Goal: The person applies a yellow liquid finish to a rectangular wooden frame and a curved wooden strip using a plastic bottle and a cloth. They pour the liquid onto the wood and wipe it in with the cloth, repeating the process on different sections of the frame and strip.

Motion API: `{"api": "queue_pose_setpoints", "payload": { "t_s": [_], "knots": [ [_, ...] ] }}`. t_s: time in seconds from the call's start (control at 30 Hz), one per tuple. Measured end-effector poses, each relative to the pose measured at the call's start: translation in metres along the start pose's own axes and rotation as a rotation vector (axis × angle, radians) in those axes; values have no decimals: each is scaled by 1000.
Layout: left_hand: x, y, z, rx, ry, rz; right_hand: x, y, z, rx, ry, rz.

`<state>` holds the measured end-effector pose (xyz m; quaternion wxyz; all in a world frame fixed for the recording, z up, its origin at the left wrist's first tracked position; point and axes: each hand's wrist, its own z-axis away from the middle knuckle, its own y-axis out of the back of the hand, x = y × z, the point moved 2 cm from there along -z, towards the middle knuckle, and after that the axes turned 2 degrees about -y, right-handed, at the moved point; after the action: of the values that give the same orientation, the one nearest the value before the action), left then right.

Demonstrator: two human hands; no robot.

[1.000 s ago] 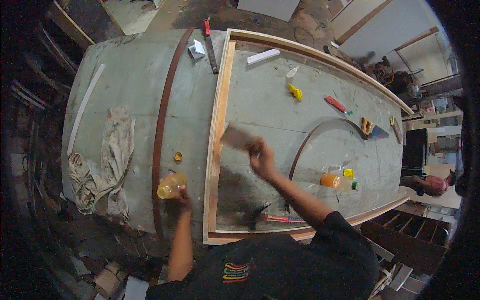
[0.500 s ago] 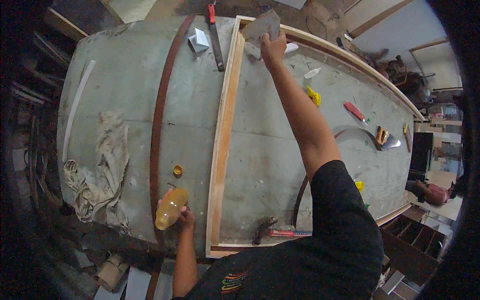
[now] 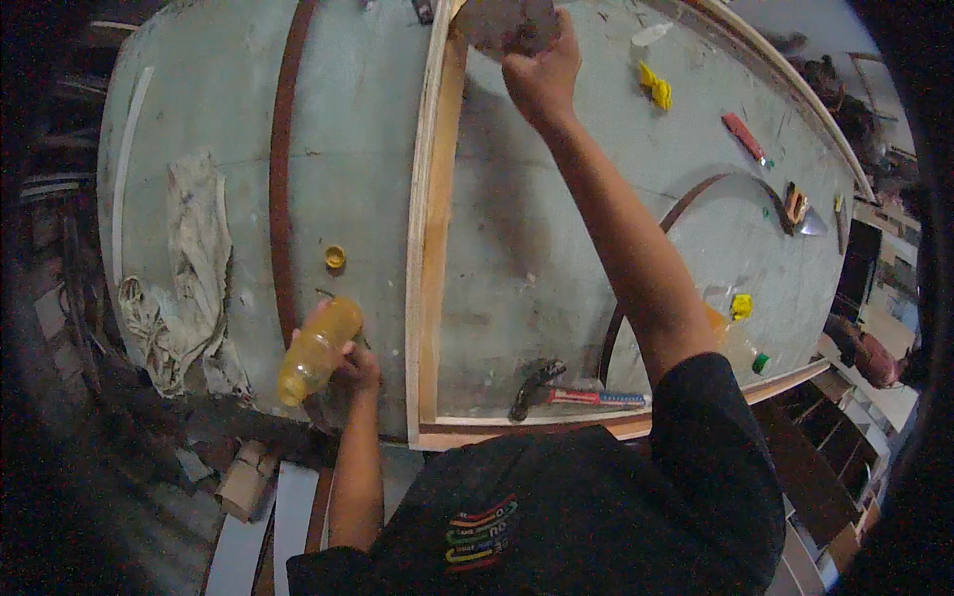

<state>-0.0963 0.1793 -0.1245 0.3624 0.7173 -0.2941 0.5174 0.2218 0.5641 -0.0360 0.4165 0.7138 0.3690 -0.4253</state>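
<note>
My left hand is wrapped round a see-through plastic bottle of yellowish liquid, tilted above the table with its neck end toward me. A round yellow cap lies just beyond the bottle. At the far left corner of a wooden frame, my right hand grips a flat grey-brown plate by its edge; its kind does not show, and the top of the picture cuts it off. The frame rests on a greenish-grey table.
Left lie a brown strip and a crumpled cloth. Inside the frame are a dark hammer-like tool, a red-and-blue tube, a curved strip, a red-handled tool, a handsaw and a green-capped bottle.
The view has tilted, so the table sits higher in the picture. The plate and my right hand have come a little nearer, away from the frame's corner. My left hand keeps hold of the bottle.
</note>
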Motion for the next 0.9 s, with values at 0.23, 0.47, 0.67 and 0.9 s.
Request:
{"api": "queue_pose_setpoints", "payload": {
  "t_s": [0.23, 0.47, 0.67, 0.9],
  "knots": [
    [-7, 12, -1, -75, -31, -251, -36, 49, 173, -121, -262, -128],
    [-23, 2, -8, -35, -131, -283, -87, 104, 328, -386, -466, -139],
    [4, -16, -19, -19, 16, -265, -110, 135, 405, -596, -488, -49],
    [24, -24, -27, 39, -128, -320, -61, 121, 234, -50, -315, -108]
  ]
}}
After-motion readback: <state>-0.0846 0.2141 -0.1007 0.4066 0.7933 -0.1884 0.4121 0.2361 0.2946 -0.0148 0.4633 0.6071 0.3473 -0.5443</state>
